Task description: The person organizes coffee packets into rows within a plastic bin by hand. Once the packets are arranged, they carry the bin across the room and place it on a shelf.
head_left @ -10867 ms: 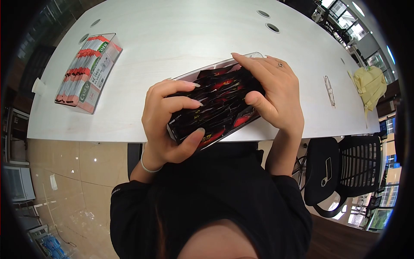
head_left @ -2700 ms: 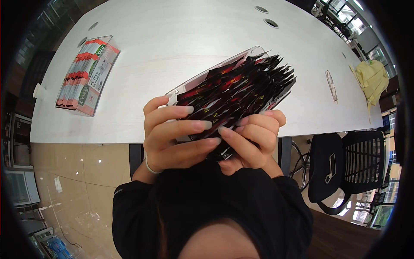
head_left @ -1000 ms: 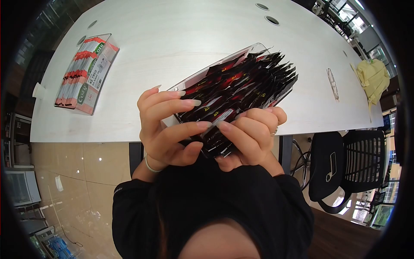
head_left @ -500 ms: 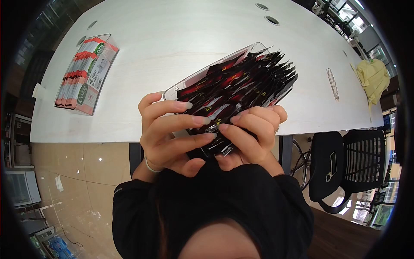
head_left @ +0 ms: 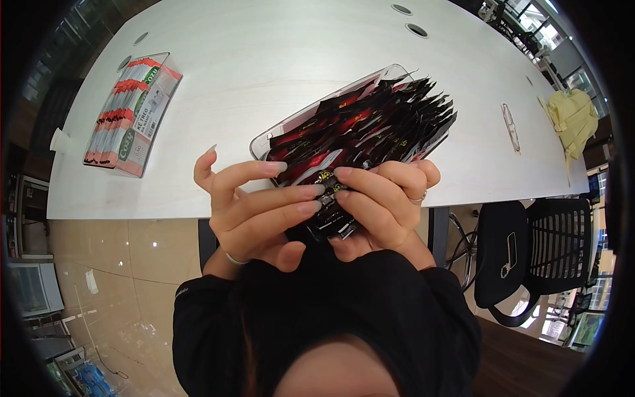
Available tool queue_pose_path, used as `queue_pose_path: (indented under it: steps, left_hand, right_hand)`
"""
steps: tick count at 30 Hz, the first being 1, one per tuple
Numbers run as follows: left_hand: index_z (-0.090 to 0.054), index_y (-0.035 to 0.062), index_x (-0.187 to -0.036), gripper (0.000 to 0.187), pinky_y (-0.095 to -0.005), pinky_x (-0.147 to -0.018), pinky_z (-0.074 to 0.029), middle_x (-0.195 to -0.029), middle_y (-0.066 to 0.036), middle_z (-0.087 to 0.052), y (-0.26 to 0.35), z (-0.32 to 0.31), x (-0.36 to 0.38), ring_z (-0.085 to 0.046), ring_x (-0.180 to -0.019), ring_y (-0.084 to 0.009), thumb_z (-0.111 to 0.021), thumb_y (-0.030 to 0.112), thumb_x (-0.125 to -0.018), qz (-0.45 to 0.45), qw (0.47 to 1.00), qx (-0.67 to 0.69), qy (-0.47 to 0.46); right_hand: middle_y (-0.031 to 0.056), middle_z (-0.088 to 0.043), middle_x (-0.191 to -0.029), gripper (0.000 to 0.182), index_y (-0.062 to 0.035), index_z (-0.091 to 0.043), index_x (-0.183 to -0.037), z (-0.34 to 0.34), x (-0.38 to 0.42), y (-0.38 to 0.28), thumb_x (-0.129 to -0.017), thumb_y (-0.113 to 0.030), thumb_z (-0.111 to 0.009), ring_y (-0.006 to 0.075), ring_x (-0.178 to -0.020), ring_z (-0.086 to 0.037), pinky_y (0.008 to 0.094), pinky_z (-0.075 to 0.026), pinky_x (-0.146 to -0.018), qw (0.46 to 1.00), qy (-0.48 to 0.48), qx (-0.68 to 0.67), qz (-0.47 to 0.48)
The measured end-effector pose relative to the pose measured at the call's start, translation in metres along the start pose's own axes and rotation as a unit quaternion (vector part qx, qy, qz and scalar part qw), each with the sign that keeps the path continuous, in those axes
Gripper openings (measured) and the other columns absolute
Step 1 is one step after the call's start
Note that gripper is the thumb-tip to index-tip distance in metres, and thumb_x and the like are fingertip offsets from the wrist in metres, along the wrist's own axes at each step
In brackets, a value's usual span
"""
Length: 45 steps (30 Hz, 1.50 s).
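A clear plastic container [head_left: 260, 146] on the white table is packed with several black and red sachets [head_left: 370, 126], standing in a slanted row. At its near end, my left hand [head_left: 254, 212] reaches from the left, its fingertips on the nearest black sachets [head_left: 336, 215] and its little finger raised. My right hand [head_left: 390, 205] grips these near sachets from the right, fingertips on top and thumb underneath. The two hands' fingertips almost meet over the sachets. Exactly how many sachets lie between my fingers cannot be made out.
A second clear box [head_left: 135, 112] with red and white packets lies at the left of the white table [head_left: 225, 59]. Toward the right are a thin clear item [head_left: 510, 128] and a yellow cloth bag [head_left: 572, 119]. A black chair [head_left: 529, 251] stands beyond the near edge.
My left hand's fingers have shifted slightly left and drawn together on the sachets, with the little finger lifted. My right hand's index finger has moved a little up and left.
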<state>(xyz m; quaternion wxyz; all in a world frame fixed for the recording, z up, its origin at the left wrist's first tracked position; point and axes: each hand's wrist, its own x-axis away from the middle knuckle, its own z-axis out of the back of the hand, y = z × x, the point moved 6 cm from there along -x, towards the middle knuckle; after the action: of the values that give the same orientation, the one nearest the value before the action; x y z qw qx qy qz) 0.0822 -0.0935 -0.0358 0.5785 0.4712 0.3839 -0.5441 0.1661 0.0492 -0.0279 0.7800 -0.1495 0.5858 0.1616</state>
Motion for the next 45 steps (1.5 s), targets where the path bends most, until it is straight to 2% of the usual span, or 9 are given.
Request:
queue_pose_path:
  steps: [5, 11, 19, 27, 30, 35, 38, 42, 45]
  left_hand:
    - [-0.072, 0.0176, -0.095, 0.034, -0.0463, -0.112, -0.013, -0.097, 0.004, -0.073, -0.008, 0.000, -0.004, -0.056, -0.106, -0.0234, -0.048, 0.042, -0.092, 0.085, 0.995, -0.046, 0.029]
    - [-0.072, 0.0204, -0.091, 0.033, -0.0463, -0.112, -0.014, -0.095, 0.007, -0.073, -0.002, 0.000, -0.001, -0.056, -0.104, -0.0204, -0.047, 0.041, -0.093, 0.032, 0.998, -0.055, 0.007]
    - [-0.072, 0.0212, -0.088, 0.033, -0.0477, -0.111, -0.017, -0.093, 0.007, -0.073, 0.002, 0.000, -0.002, -0.057, -0.099, -0.0182, -0.049, 0.045, -0.091, 0.018, 0.999, -0.044, -0.004]
    - [-0.072, 0.0196, -0.087, 0.034, -0.0504, -0.109, -0.020, -0.091, 0.005, -0.073, 0.002, -0.002, -0.006, -0.064, -0.092, -0.0164, -0.053, 0.048, -0.088, 0.019, 1.000, -0.011, -0.010]
    - [-0.070, 0.0179, -0.091, 0.034, -0.0508, -0.109, -0.020, -0.092, 0.003, -0.073, 0.003, -0.004, -0.007, -0.066, -0.091, -0.0174, -0.054, 0.048, -0.088, 0.006, 1.000, 0.001, -0.018]
    - [-0.055, 0.0122, -0.106, 0.041, -0.0418, -0.099, -0.034, -0.094, -0.004, -0.073, 0.000, -0.006, -0.002, -0.068, -0.086, -0.0197, -0.057, 0.049, -0.089, -0.008, 0.998, 0.060, 0.036]
    - [-0.048, 0.0110, -0.113, 0.048, -0.0386, -0.092, -0.038, -0.096, -0.007, -0.072, 0.001, -0.009, 0.000, -0.068, -0.083, -0.0202, -0.058, 0.052, -0.088, -0.022, 0.992, 0.093, 0.082]
    - [-0.045, 0.0106, -0.116, 0.054, -0.0394, -0.092, -0.038, -0.101, -0.009, -0.070, -0.001, -0.009, 0.002, -0.067, -0.084, -0.0202, -0.059, 0.054, -0.087, -0.036, 0.992, 0.100, 0.064]
    - [-0.045, 0.0075, -0.118, 0.057, -0.0432, -0.099, -0.032, -0.108, -0.014, -0.066, -0.003, -0.010, 0.003, -0.064, -0.091, -0.0234, -0.055, 0.055, -0.088, -0.038, 0.997, 0.058, 0.044]
  right_hand:
    - [0.0009, -0.068, -0.088, 0.030, -0.0138, -0.065, -0.081, 0.000, 0.000, 0.000, -0.070, -0.042, -0.064, 0.0163, -0.078, -0.053, 0.0365, -0.027, -0.085, 1.000, 0.004, 0.001, 0.002]
    - [0.0008, -0.068, -0.090, 0.030, -0.0138, -0.066, -0.082, 0.000, 0.001, 0.000, -0.071, -0.042, -0.064, 0.0161, -0.078, -0.053, 0.0363, -0.027, -0.086, 1.000, 0.005, 0.004, 0.002]
    - [0.0028, -0.071, -0.098, 0.031, -0.0130, -0.066, -0.083, 0.000, -0.001, -0.001, -0.073, -0.042, -0.063, 0.0151, -0.079, -0.052, 0.0353, -0.027, -0.086, 1.000, -0.008, 0.008, 0.000]
    - [0.0023, -0.070, -0.098, 0.034, -0.0122, -0.065, -0.084, -0.004, -0.004, 0.002, -0.072, -0.044, -0.063, 0.0157, -0.080, -0.051, 0.0364, -0.025, -0.085, 0.999, -0.026, 0.022, -0.002]
    - [0.0018, -0.069, -0.097, 0.035, -0.0119, -0.064, -0.084, -0.005, -0.003, 0.003, -0.072, -0.045, -0.062, 0.0164, -0.081, -0.051, 0.0378, -0.025, -0.085, 0.999, -0.025, 0.024, -0.003]
    - [0.0022, -0.069, -0.099, 0.035, -0.0121, -0.063, -0.083, -0.006, -0.002, 0.003, -0.071, -0.045, -0.062, 0.0167, -0.081, -0.050, 0.0376, -0.025, -0.085, 0.999, -0.022, 0.024, 0.000]
    - [0.0027, -0.069, -0.103, 0.034, -0.0123, -0.062, -0.083, -0.006, -0.003, 0.003, -0.069, -0.043, -0.063, 0.0168, -0.080, -0.049, 0.0366, -0.026, -0.083, 1.000, -0.014, 0.025, -0.009]
    - [0.0035, -0.069, -0.105, 0.034, -0.0122, -0.061, -0.082, -0.008, -0.007, 0.002, -0.066, -0.043, -0.063, 0.0174, -0.081, -0.049, 0.0364, -0.026, -0.082, 0.998, -0.049, 0.041, -0.017]
    - [0.0034, -0.069, -0.103, 0.035, -0.0119, -0.061, -0.082, -0.010, -0.007, 0.004, -0.066, -0.043, -0.063, 0.0183, -0.082, -0.049, 0.0377, -0.026, -0.081, 0.997, -0.057, 0.040, -0.019]
